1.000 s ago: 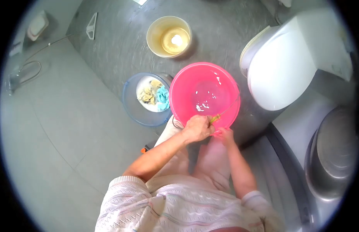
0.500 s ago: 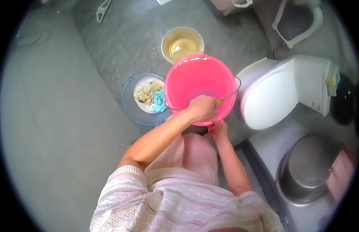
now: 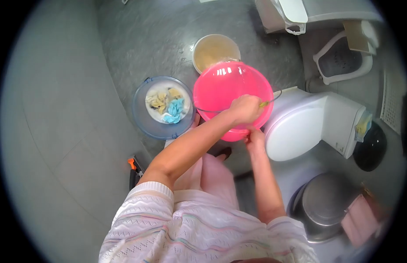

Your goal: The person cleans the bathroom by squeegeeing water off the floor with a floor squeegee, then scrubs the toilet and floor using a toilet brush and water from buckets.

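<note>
Water glints at the far lip of a pink bucket held tipped at the center of the frame, its mouth leaning toward the top of the picture and away from the person gripping it. Beyond that lip, at upper center, stands a cream bucket of cloudy yellowish liquid, its near edge hidden under the pink rim; whether the two touch, the overhead angle does not tell. The left hand, reaching in from lower left, has its fingers wrapped around the grip of the wire handle, which runs across the pink mouth from left to right, rising slightly at the right end. Below it, the right hand is the nearer of the two to the bucket's base, fingers curled and apparently pinching its near edge, though the tips are partly hidden. The cream bucket thus lies straight past the pink lip from both hands, a little toward the left of the frame. Just left of center, a translucent blue bucket holds pale yellow cloth and turquoise cloth in whitish liquid; a white toilet stands at right.
</note>
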### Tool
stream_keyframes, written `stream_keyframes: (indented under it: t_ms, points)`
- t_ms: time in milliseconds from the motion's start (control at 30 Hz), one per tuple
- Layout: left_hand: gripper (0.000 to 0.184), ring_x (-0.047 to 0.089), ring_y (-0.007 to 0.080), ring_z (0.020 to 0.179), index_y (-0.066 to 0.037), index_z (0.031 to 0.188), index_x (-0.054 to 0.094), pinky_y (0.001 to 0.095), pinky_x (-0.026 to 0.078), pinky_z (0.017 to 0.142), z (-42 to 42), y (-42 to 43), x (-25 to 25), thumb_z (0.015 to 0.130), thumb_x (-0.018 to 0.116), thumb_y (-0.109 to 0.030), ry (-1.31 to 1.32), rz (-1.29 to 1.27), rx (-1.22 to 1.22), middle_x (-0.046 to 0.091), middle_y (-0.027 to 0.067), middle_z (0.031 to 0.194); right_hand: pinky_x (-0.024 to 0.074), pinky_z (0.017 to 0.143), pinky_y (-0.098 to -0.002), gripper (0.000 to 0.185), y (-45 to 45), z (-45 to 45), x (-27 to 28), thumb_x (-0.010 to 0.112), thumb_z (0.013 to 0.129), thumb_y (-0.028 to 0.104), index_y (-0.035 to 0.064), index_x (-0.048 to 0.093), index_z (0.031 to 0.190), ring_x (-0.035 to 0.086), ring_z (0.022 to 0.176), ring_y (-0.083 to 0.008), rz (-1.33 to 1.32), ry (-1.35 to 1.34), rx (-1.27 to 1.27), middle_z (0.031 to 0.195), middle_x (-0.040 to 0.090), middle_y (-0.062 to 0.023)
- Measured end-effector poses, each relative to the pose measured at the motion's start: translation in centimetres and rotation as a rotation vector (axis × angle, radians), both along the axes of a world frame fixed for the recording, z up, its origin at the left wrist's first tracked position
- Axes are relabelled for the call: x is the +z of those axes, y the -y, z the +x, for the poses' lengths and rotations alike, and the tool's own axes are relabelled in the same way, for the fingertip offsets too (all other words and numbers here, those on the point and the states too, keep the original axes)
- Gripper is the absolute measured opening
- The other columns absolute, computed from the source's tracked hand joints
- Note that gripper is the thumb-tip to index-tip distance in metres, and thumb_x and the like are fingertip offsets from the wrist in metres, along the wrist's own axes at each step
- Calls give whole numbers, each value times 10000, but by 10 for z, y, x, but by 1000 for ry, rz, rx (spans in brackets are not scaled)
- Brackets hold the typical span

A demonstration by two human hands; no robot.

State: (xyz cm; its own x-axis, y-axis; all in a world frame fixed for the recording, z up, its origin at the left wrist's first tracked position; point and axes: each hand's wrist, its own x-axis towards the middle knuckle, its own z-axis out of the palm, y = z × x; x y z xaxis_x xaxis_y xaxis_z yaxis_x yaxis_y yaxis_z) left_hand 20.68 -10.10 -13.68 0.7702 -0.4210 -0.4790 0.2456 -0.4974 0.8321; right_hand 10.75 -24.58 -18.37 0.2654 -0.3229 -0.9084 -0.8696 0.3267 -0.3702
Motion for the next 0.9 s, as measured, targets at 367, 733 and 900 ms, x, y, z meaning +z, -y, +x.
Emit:
stream_keyframes:
  t_ms: [367,733,900]
  points:
    - [258,584,342,781,-66,912,637,442,443,705,35,-23,-27,757,569,-261,-13,-47,115,608,186,785,305,339,-215,57,-5,22,-13,484,785,23,14,520,829,506,445,-143,-30,-73,37,624,569,-97]
    - [282,591,327,790,-67,964,630,408,447,715,50,-39,-43,767,567,-259,-36,-99,129,609,195,813,307,338,-216,64,-15,25,-17,493,786,21,0,504,845,519,448,-148,20,-28,67,646,586,-127]
    - [269,585,334,790,-69,955,619,424,452,707,31,-21,-29,774,552,-255,-57,-9,20,608,173,802,317,344,-200,69,-8,10,-29,520,786,20,14,504,853,550,472,-146,63,-29,-3,644,587,-100]
